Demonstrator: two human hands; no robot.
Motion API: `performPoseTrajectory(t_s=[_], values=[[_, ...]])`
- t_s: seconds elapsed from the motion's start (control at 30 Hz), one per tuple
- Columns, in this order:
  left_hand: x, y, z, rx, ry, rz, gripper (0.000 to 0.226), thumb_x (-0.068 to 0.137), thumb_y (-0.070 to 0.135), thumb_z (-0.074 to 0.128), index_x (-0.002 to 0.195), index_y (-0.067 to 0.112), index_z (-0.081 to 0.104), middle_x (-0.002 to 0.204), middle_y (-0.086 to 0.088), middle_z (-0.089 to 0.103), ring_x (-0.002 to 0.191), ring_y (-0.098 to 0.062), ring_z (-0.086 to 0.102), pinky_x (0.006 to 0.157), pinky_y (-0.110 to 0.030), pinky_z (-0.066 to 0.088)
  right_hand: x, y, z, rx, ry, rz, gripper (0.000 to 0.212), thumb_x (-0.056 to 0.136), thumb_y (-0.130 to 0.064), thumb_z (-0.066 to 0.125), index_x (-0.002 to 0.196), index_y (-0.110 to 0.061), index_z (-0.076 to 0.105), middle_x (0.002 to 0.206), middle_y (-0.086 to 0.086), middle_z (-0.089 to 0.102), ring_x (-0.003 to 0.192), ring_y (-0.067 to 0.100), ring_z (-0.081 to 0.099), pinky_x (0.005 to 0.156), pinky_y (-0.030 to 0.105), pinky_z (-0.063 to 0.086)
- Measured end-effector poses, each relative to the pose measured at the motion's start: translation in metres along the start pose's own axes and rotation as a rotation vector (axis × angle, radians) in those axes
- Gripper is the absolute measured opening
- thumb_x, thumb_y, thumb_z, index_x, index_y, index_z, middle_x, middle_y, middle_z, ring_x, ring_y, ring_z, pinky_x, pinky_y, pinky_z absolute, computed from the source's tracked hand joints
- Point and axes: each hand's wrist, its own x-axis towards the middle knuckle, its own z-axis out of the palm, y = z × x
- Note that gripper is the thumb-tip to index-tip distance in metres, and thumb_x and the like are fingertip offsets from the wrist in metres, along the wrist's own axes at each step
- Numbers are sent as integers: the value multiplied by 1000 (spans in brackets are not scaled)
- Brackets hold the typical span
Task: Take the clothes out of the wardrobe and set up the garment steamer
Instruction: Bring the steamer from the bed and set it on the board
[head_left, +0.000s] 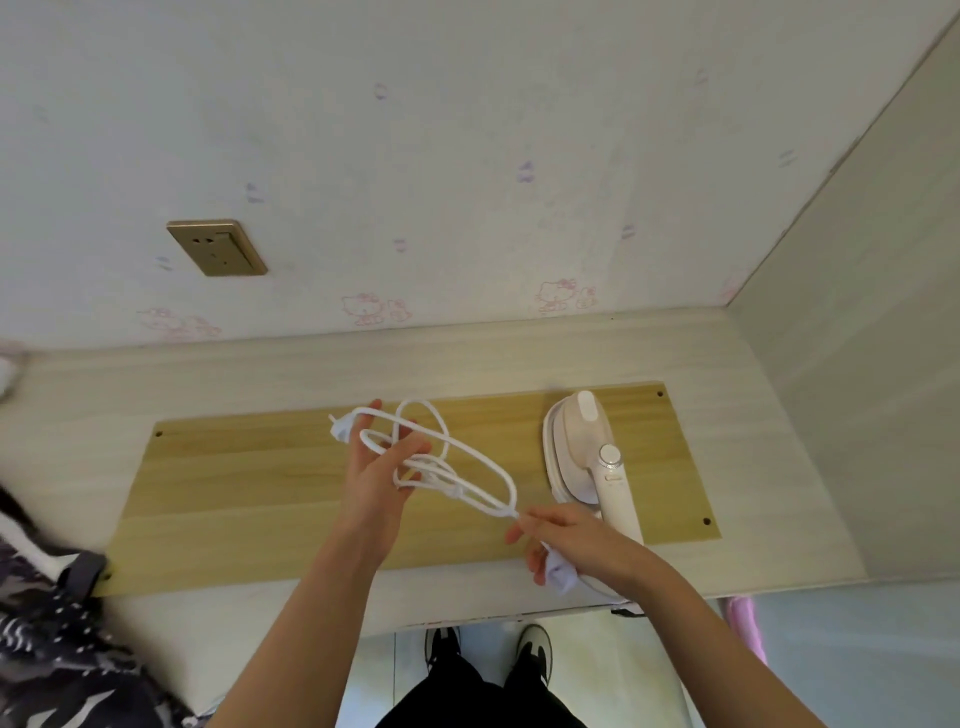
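A: Quick, near to far. What's closest?

B: Person's legs in dark trousers, two black-and-white shoes (535, 649) on the pale floor, right under the desk (291, 374) front edge. Dark patterned cloth (47, 639) low on the left, lapping over the desk corner.

A: Hands?

B: Both up over the board (249, 488), the yellow wood panel lying flat on the desk. Right hand (566, 545): thumb and forefinger pinch the white cord (467, 462) at the near end of its loops; other fingers curl round a small pale scrap, can't tell what it is. Left hand (379, 467): palm up, fingers spread, mostly straight, loops of cord draped over and threaded btwn them. Plug (337, 428) sticks out just past its fingertips on the left.

A: Steamer?

B: Garment steamer (587, 457) lies on the board just beyond and right of the right hand, handle end towards the wrist, partly hidden by it. Head points to the wall.

A: Room to move?

B: Bare board left of the left hand, wide stretch. Board's right edge is near the steamer; past that a strip of desk, then a side panel (857, 364) closes it off. Beyond both hands: desk strip, then wallpapered wall (467, 156). Gold socket (218, 247) up on the wall, well apart from the plug, beyond and left of the left hand.
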Motion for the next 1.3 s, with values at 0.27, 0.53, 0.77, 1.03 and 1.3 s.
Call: performPoseTrajectory(t_s=[0.27,0.53,0.77,1.03,1.3], values=[[-7,24,-15,302,-148,53,69,78,49,69,133,63,30,141,7,50,123,-24,53,105,-60,32,12,-26,5,151,116,-98,20,94,-4,50,105,-5,67,73,6,64,68,16,59,71,32,54],[-4,53,-35,555,-63,175,74,89,51,54,142,60,3,135,11,50,124,-15,50,99,-43,40,21,-33,5,302,128,-134,17,99,-17,48,97,-9,63,58,-4,32,50,10,32,52,24,42],[9,62,-42,43,73,204,51,98,27,51,144,31,30,116,0,70,113,-22,63,102,-47,44,34,-43,7,189,188,-42,17,95,-3,39,89,-5,55,65,4,50,51,13,42,55,28,48],[12,72,-40,-18,-66,137,42,97,3,46,134,23,47,76,-9,59,66,-29,64,70,-42,56,49,-66,9,85,173,73,36,99,-35,43,92,-5,61,50,0,35,42,13,33,52,29,41],[18,68,-54,167,-159,88,38,98,1,41,126,19,60,67,-2,39,54,-13,31,47,-23,30,67,-70,7,16,360,54,26,91,-32,60,77,-13,52,57,0,35,46,13,36,53,28,51]])
